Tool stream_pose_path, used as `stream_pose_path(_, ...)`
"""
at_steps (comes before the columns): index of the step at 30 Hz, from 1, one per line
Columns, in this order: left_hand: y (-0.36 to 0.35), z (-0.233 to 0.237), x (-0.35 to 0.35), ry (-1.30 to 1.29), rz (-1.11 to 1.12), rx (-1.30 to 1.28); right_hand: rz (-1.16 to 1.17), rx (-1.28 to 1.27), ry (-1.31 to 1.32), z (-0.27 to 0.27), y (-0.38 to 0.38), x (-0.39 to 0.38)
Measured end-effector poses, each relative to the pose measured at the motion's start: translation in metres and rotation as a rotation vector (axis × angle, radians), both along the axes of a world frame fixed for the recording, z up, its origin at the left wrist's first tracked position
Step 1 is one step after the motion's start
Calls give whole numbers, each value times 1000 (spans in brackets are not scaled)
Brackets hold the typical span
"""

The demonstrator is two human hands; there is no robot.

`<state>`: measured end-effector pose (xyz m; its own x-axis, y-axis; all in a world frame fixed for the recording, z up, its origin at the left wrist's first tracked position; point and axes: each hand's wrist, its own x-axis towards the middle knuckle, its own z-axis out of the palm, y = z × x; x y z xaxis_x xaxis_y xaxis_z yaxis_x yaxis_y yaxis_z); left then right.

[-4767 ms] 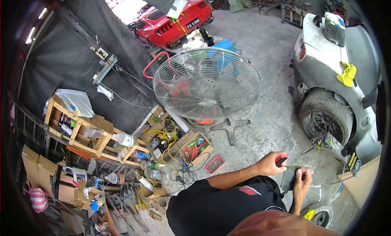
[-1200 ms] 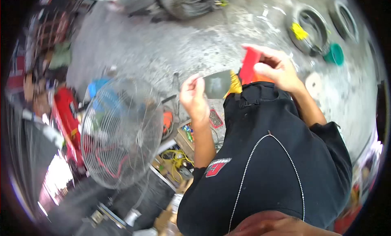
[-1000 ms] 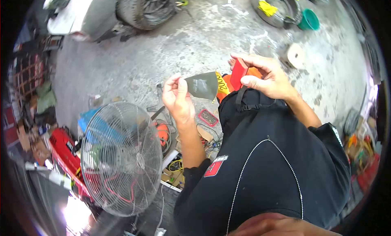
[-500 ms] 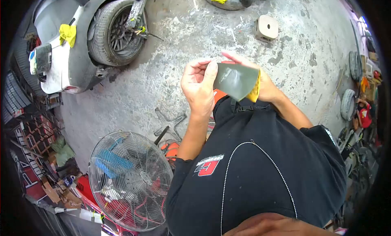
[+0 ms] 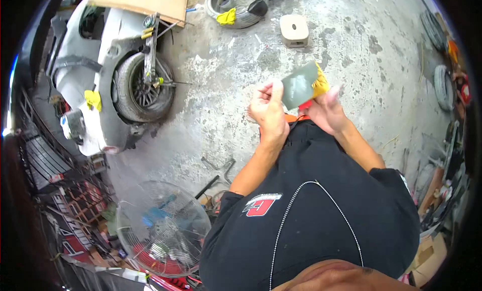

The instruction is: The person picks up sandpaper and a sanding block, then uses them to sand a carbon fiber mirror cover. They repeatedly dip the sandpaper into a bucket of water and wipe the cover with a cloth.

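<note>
In the head view my left hand (image 5: 268, 110) pinches the left edge of a grey-green sheet of sandpaper (image 5: 298, 86) between thumb and fingers. The sheet has a pale, shiny patch in its middle. Along its right side shows a crumpled yellow part (image 5: 320, 84). My right hand (image 5: 327, 114) is at that yellow end, its thumb upright beside it and its fingers curled under the lower edge. A small red piece (image 5: 304, 105) shows by the right fingers. Both hands are in front of my waist, above the concrete floor (image 5: 226, 90).
At left stands a car body (image 5: 108, 55) with an exposed wheel (image 5: 143, 87). A round caged fan (image 5: 163, 230) is at lower left. Ahead are a cream stool (image 5: 294, 29) and a tyre (image 5: 241, 22) with a yellow cloth (image 5: 227, 16). More tyres (image 5: 444, 87) line the right.
The sheet has tilted, its right end raised. My right hand has moved from behind it to its lower right corner. The whole view has shifted, bringing more of the car into sight.
</note>
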<state>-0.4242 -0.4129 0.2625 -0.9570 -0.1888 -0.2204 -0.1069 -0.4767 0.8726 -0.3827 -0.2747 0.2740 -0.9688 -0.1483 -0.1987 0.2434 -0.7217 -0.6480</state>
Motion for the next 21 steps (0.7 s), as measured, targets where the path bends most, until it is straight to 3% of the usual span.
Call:
stream_pose_path(2,30,5,11,-78,-86,-64,-17,23,5,-24,29,19)
stream_pose_path(4,53,10,21,-126,-206,-28,-93,377,-153,-13,39,40)
stream_pose_path(5,60,-2,25,-120,-253,-23,-141,259,-202,-6,46,44)
stream_pose_path(8,80,4,30,-126,-312,-131,-333,257,-252,-9,49,55)
stream_pose_path(10,86,6,24,-90,-353,-131,-318,226,-292,-17,59,55)
stream_pose_path(12,85,9,17,-113,-571,-221,-437,176,-276,-18,62,55)
stream_pose_path(14,85,-8,9,-91,-614,-254,-471,170,-267,-12,72,52)
stream_pose_path(16,86,-25,-5,257,-689,-519,-445,205,-308,-5,78,48)
stream_pose_path(21,87,-8,-49,357,-742,-498,-474,300,-330,-13,78,26)
